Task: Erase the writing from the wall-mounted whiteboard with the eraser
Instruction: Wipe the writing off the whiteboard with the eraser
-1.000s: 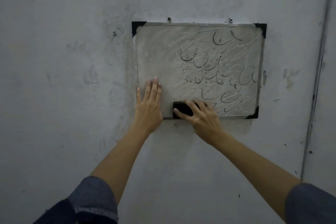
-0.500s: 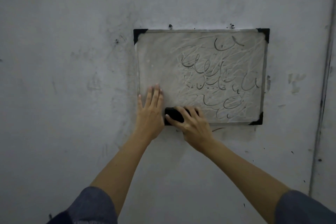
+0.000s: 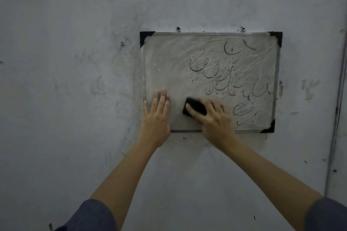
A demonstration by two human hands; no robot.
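Observation:
A small whiteboard with a metal frame and black corner caps hangs on the wall. Dark handwriting covers its middle and right side, while the left part looks smeared grey. My right hand grips a black eraser and presses it on the board's lower middle, a little above the bottom frame. My left hand lies flat with straight fingers on the board's lower left corner, covering that corner.
The grey wall around the board is scuffed and stained. Two screws hold the board's top edge. A vertical edge or trim runs down the wall at the far right.
My right hand slid the eraser left along the bottom edge, then up and right onto the lower middle of the board. My left hand stayed flat on the lower left corner.

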